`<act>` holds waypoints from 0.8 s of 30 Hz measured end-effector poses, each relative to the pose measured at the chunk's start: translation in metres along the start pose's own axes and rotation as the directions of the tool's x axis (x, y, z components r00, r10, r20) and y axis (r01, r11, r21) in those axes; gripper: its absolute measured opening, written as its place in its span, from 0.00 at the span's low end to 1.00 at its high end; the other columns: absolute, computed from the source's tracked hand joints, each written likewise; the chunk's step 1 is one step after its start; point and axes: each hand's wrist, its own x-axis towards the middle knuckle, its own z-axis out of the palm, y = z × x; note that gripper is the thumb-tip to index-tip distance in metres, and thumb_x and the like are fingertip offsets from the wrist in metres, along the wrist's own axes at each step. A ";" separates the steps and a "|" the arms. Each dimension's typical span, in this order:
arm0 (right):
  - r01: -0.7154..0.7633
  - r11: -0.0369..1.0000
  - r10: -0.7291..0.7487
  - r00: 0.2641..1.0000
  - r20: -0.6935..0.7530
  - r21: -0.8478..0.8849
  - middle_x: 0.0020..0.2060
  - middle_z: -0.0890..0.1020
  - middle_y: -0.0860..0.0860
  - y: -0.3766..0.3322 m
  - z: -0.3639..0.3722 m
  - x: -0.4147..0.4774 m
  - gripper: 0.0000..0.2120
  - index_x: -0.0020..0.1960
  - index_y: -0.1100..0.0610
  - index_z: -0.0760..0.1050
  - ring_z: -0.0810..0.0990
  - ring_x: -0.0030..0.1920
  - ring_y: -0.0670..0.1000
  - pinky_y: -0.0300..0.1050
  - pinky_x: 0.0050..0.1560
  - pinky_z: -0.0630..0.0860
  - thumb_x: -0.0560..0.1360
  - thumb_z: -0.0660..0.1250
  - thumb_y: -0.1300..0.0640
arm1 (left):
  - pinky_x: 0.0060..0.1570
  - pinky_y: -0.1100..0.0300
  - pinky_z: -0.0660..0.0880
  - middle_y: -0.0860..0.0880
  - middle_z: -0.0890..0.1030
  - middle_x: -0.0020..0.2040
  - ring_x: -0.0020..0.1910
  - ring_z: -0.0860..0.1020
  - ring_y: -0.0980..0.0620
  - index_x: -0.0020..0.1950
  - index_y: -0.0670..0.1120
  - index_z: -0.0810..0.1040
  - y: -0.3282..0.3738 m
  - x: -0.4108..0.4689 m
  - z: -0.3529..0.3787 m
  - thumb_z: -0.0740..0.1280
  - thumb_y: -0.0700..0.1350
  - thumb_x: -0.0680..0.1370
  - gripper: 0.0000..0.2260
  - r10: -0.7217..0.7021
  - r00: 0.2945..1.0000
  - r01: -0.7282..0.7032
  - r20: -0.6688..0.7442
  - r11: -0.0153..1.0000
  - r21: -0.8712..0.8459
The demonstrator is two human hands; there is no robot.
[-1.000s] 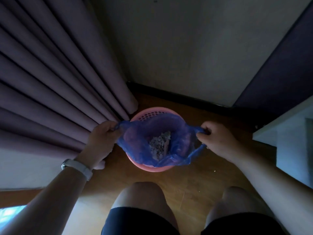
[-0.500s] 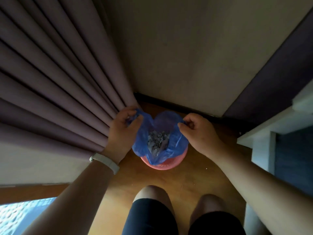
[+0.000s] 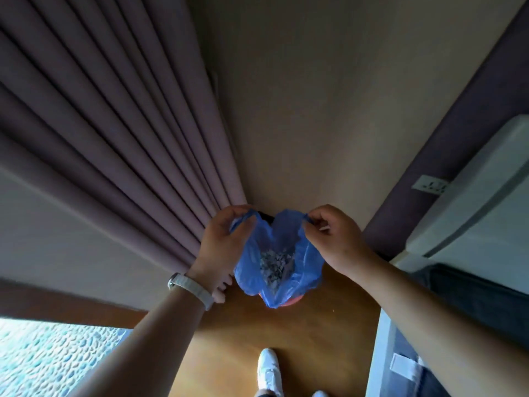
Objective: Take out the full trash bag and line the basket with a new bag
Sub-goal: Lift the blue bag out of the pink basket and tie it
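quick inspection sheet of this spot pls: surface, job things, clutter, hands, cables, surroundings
surface: wooden floor, the basket stands on it
job's things: blue trash bag, mouth open, greyish trash inside; it hides all but a sliver of the pink basket; no new bag seen
clutter: nothing seen
hands: left hand and right hand each pinch a bag handle
cables: nothing seen
surroundings: purple curtain at left, wall socket at right, white shoe below

Your left hand (image 3: 226,242) and right hand (image 3: 335,239) are bare, as are both forearms right up to the frame's edge. A pale, ribbed watch band (image 3: 191,290) wraps your left wrist. You wear white shoes (image 3: 267,368).
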 end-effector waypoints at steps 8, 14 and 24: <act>0.317 0.937 -0.317 0.948 -0.024 0.148 0.43 0.80 0.52 -0.128 -0.054 -0.027 0.04 0.44 0.59 0.77 0.79 0.43 0.49 0.41 0.45 0.75 0.74 0.67 0.58 | 0.33 0.56 0.72 0.44 0.79 0.33 0.33 0.76 0.47 0.40 0.46 0.81 0.119 -0.062 -0.009 0.70 0.41 0.76 0.04 0.119 0.993 -0.117 0.005 0.983 -0.139; 0.261 0.901 -0.292 0.955 0.041 0.346 0.35 0.79 0.55 -0.176 -0.059 -0.059 0.05 0.43 0.58 0.76 0.76 0.37 0.45 0.39 0.41 0.73 0.78 0.66 0.62 | 0.42 0.49 0.73 0.39 0.79 0.37 0.37 0.76 0.44 0.42 0.43 0.81 0.157 -0.102 -0.007 0.70 0.47 0.73 0.08 0.129 0.992 -0.117 0.016 0.943 -0.310; 0.186 0.914 -0.216 0.975 0.044 0.360 0.35 0.81 0.46 -0.224 -0.050 -0.088 0.11 0.49 0.52 0.79 0.78 0.36 0.44 0.42 0.41 0.75 0.80 0.59 0.62 | 0.40 0.53 0.80 0.38 0.81 0.41 0.38 0.80 0.44 0.46 0.42 0.80 0.181 -0.123 -0.033 0.69 0.42 0.75 0.04 0.224 0.967 -0.135 0.120 0.853 -0.505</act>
